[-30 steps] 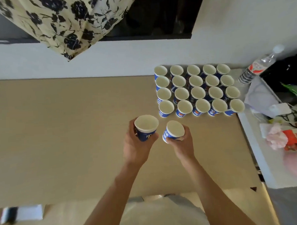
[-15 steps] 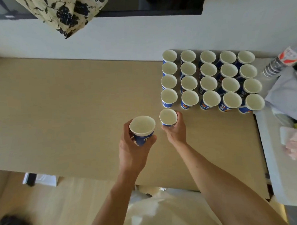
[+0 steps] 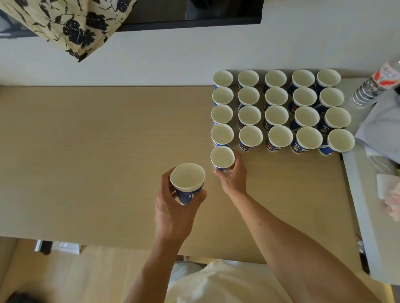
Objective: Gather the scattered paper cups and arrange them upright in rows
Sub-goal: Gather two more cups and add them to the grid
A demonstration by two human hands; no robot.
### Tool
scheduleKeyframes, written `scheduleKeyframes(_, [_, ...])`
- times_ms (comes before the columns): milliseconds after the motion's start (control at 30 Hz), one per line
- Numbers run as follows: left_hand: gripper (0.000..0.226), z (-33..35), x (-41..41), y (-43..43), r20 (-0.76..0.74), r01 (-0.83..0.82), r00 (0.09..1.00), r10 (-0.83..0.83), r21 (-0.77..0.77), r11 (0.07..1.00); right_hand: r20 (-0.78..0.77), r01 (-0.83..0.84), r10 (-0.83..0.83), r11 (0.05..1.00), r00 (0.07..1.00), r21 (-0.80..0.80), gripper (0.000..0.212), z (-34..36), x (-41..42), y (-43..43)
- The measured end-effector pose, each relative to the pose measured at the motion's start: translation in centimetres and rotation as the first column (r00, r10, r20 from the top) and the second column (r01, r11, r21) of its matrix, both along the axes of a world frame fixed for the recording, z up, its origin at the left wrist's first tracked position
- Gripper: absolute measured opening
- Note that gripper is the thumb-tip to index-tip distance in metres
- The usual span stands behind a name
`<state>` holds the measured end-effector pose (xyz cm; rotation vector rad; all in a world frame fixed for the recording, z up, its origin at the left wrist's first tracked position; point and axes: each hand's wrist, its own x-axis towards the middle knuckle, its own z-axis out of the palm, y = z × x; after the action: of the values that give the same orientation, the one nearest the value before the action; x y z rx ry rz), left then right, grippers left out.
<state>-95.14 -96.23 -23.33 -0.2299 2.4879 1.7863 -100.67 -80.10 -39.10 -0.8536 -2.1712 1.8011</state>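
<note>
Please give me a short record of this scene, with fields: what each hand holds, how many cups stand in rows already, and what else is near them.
left hand: grips one blue paper cup, mouth up
right hand: grips a second cup, upright, just in front of the left column
arranged cups: twenty, upright, four rows of five
fifth row: only the right hand's cup is there
table: light wood
to the right of the rows: water bottle
</note>
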Motion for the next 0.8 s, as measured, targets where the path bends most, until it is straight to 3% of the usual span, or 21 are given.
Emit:
scheduleKeyframes(167, [0.061,-0.2,-0.2,0.2,0.018,0.022,1.000,-0.022,-0.014,1.000,0.012,0.012,-0.012,1.000,1.000,0.014,0.062,-0.4,-0.2,0.0])
scheduleKeyframes(333, [0.061,-0.3,-0.4,0.9,0.033,0.055,0.998,-0.054,-0.034,0.998,0.069,-0.020,0.023,0.999,0.997,-0.047,0.080,0.1,1.7,0.0])
scheduleKeyframes(467, [0.063,-0.1,-0.9,2.0,0.037,0.106,0.994,-0.103,-0.074,0.992,0.020,0.056,-0.055,0.997,0.998,-0.043,0.071,1.8,5.4,0.7])
scheduleKeyframes(567, [0.062,-0.2,-1.6,3.3,0.057,0.165,0.985,-0.161,-0.081,0.983,-0.009,-0.121,0.121,0.987,0.993,-0.102,0.059,4.4,6.4,2.7])
scheduleKeyframes(667, [0.063,-0.7,-2.5,5.0,0.111,0.218,0.971,-0.210,-0.061,0.974,-0.051,-0.402,0.399,0.908,0.916,-0.115,0.071,6.8,6.5,4.9])
scheduleKeyframes(800, [0.068,-1.2,-3.1,7.7,0.127,0.301,0.949,-0.289,-0.078,0.951,-0.079,-0.438,0.434,0.898,0.898,-0.043,0.076,8.2,6.8,6.2])
